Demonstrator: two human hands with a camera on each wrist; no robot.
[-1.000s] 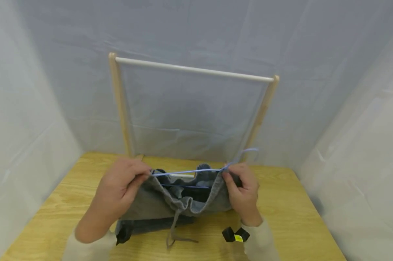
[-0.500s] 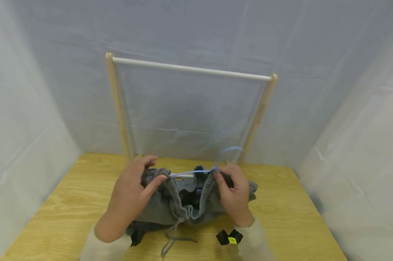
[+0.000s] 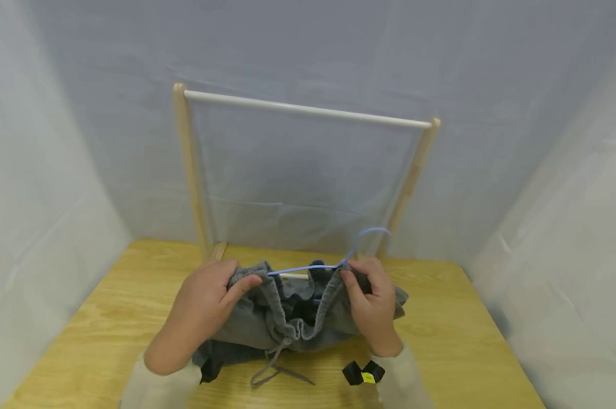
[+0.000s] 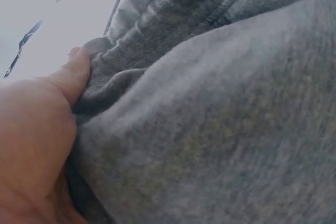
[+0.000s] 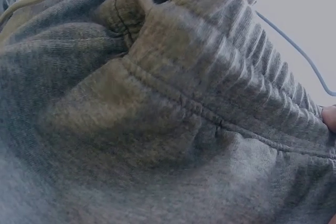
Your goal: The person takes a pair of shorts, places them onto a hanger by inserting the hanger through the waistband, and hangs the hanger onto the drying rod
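Sweatpants (image 3: 287, 318) in grey fleece lie bunched on the near middle of the desk (image 3: 93, 318), waistband raised toward the far side, with a thin blue wire hanger (image 3: 308, 268) running across the waistband opening. Left hand (image 3: 205, 301) pinches the left end of the ribbed waistband, thumb pressed over the fabric (image 4: 79, 72); right hand (image 3: 371, 298) pinches the right end together with the hanger near the base of its hook (image 3: 371, 236).

To do this step well, I judge both pinches should stay on the ribbing itself, so the band keeps level on the hanger bar and the fleece does not slide off one end. The loose drawstring (image 3: 274, 369) needs to hang clear of the fingers.

Compared with half a second ago, the left hand's fingers have closed further over the waistband, and both hands sit slightly farther right. A second ago the hands were wider apart and more of the hanger bar showed.

Behind stands a wooden rack with a white rail (image 3: 308, 109); a black clip (image 3: 363, 373) lies near the right sleeve.
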